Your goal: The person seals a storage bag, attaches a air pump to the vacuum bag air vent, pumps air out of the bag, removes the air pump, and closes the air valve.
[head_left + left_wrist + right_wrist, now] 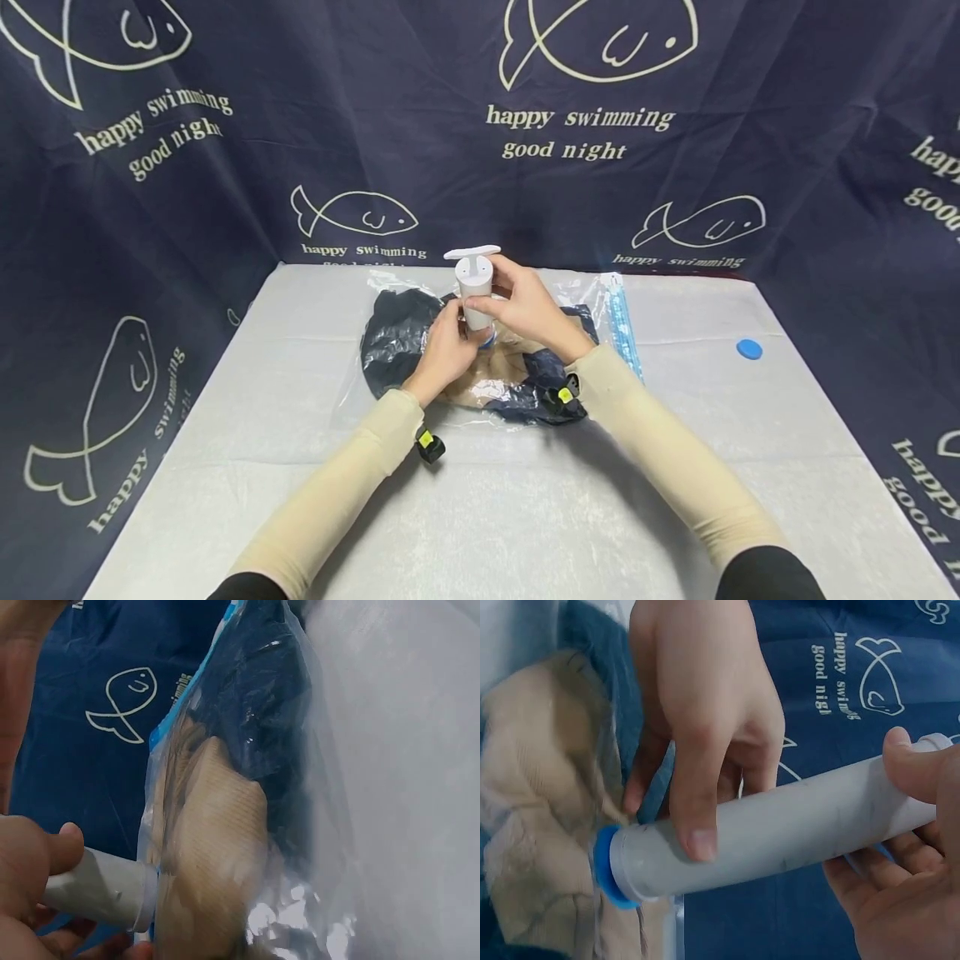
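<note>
A white hand pump (474, 287) stands nearly upright on a clear vacuum storage bag (397, 342), its T-shaped handle on top. At its base a blue valve ring (609, 866) shows against the bag. My left hand (447, 350) grips the lower end of the barrel, thumb laid along it in the right wrist view. Higher up, my right hand (528, 304) holds the barrel just under the handle. Folded beige ribbed clothing (217, 832) and dark clothing (401, 329) fill the bag. A blue zip strip (622, 321) runs along its right edge.
A round blue cap (749, 348) lies on the table to the right of the bag. Pale cloth covers the table (480, 517). Dark blue curtains (450, 125) with fish drawings enclose its back and sides.
</note>
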